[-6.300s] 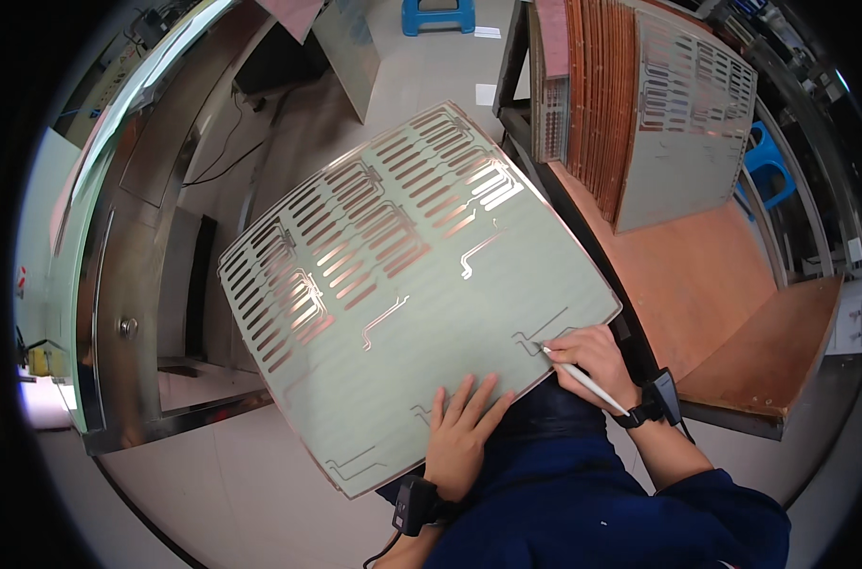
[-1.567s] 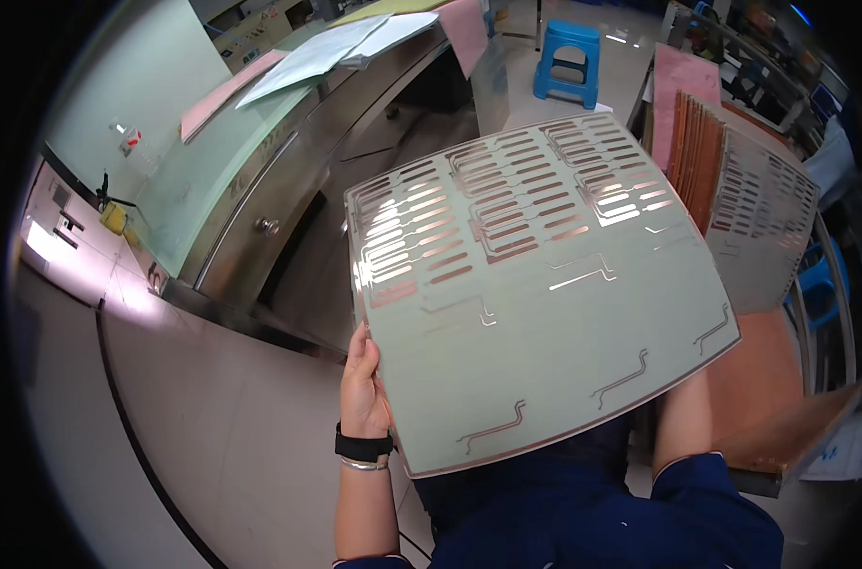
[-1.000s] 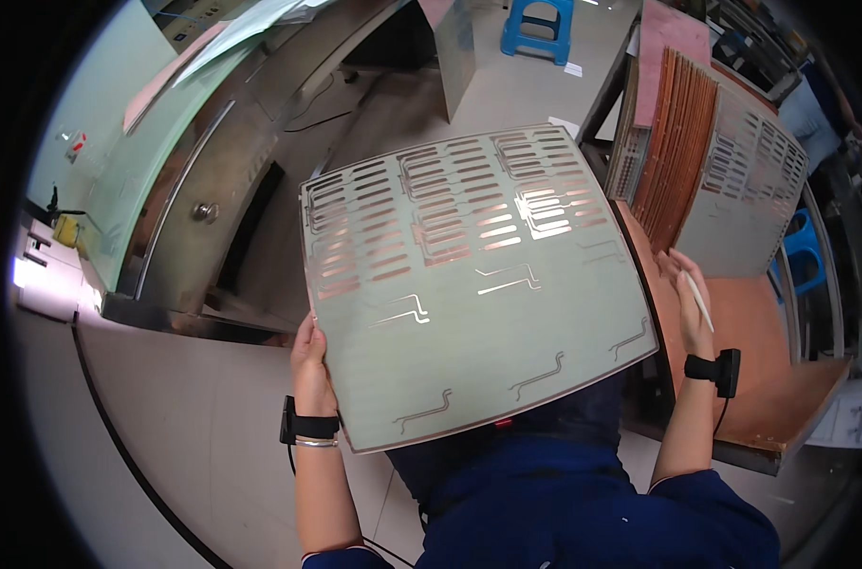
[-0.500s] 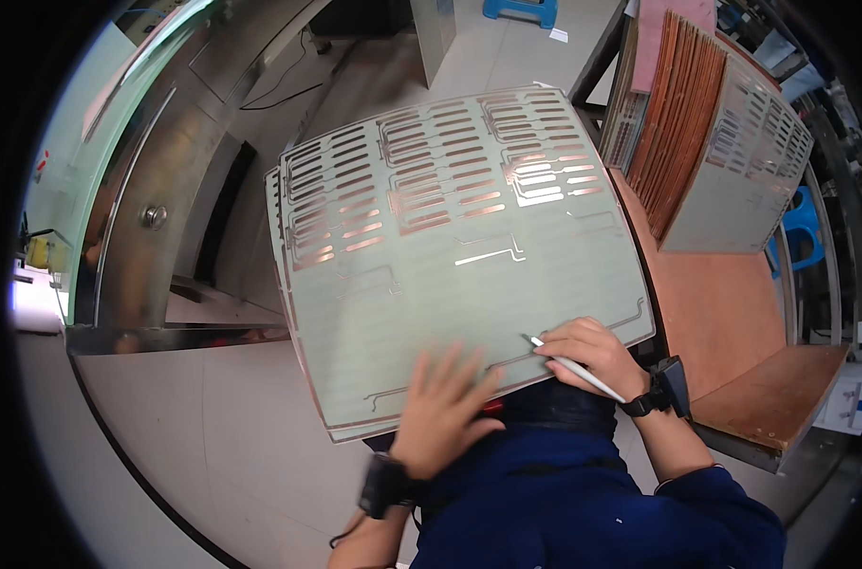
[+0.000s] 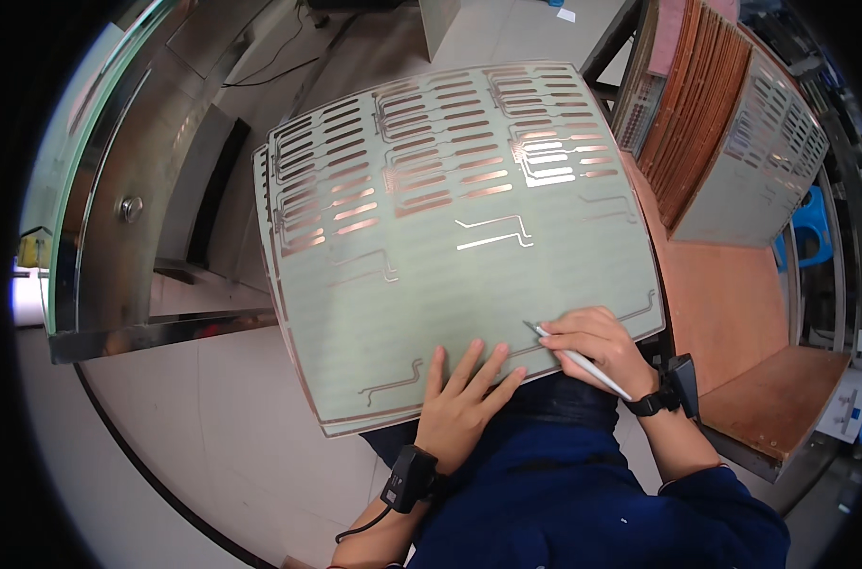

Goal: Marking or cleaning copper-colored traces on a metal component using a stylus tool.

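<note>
A large pale green circuit panel (image 5: 431,313) with copper traces slants across my lap; edges of at least one more panel show beneath it. My left hand (image 5: 459,408) lies with fingers spread on the panel's near edge and holds nothing. In my right hand (image 5: 597,346), closed near the panel's lower right, is a slim white pen-like tool (image 5: 597,373). Its thin, pointed grey tip is over the bare green area; whether it touches the surface I cannot tell.
At right, a stack of panels (image 5: 694,104) with copper-coloured edges leans on a reddish-brown wooden stand (image 5: 725,294). A metal cabinet (image 5: 103,228) with a round knob stands at left. A blue stool (image 5: 810,228) shows behind the stand.
My left hand, blurred before, now rests sharp and slightly further right on the panel. My right hand keeps its grip on the tool. The view has shifted a little.
</note>
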`<state>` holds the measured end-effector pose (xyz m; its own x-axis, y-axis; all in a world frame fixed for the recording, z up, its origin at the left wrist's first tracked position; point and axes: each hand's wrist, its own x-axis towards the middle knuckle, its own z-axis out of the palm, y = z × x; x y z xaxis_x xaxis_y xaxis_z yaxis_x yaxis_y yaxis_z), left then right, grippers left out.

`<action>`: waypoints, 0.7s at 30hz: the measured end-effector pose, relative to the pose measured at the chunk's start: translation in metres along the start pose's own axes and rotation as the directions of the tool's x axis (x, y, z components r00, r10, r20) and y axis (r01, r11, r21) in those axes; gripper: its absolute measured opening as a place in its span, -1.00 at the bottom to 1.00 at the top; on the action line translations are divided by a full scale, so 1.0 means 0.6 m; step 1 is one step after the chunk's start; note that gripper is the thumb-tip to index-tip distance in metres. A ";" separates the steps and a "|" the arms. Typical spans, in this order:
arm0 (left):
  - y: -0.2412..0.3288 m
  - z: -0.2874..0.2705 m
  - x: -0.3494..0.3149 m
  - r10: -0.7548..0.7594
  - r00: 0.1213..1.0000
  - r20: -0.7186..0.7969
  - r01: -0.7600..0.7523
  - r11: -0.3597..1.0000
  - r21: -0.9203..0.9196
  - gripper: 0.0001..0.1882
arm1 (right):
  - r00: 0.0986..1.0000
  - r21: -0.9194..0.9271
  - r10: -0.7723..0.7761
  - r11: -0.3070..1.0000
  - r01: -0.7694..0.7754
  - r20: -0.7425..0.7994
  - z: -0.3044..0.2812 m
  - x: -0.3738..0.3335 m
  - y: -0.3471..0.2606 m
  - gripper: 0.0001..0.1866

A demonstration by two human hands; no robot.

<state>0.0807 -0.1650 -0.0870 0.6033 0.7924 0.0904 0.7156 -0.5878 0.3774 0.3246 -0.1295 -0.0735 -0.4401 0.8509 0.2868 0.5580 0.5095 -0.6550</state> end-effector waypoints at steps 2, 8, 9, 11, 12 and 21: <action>-0.002 -0.001 0.001 0.003 1.000 -0.001 -0.003 1.000 0.010 -0.53 | 1.000 -0.013 0.003 1.000 -0.003 -0.002 -0.004 0.009 -0.001 -0.63; -0.004 0.003 0.005 0.005 0.999 -0.043 -0.004 1.000 0.009 -0.56 | 0.999 -0.052 0.013 0.999 -0.016 -0.044 0.004 0.000 -0.004 -0.64; -0.003 0.004 0.003 0.002 0.999 -0.048 -0.002 1.000 0.004 -0.57 | 0.999 -0.051 0.014 0.999 -0.016 -0.043 0.006 0.003 -0.002 -0.64; -0.003 0.005 0.001 -0.005 0.999 -0.047 0.005 1.000 -0.002 -0.57 | 0.998 -0.058 0.011 0.998 -0.016 -0.069 0.009 0.012 0.001 -0.66; -0.004 0.005 0.002 -0.010 0.999 -0.050 0.009 1.000 -0.006 -0.56 | 0.998 -0.060 0.009 0.998 -0.013 -0.069 0.008 0.010 0.000 -0.66; -0.003 0.006 0.003 -0.006 0.998 -0.063 0.006 1.000 0.001 -0.56 | 1.000 -0.006 0.003 1.000 -0.003 -0.007 0.002 0.012 0.005 -0.69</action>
<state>0.0818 -0.1634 -0.0908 0.5753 0.8048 0.1458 0.7198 -0.5829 0.3770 0.3223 -0.1221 -0.0741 -0.4335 0.8532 0.2902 0.5632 0.5079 -0.6519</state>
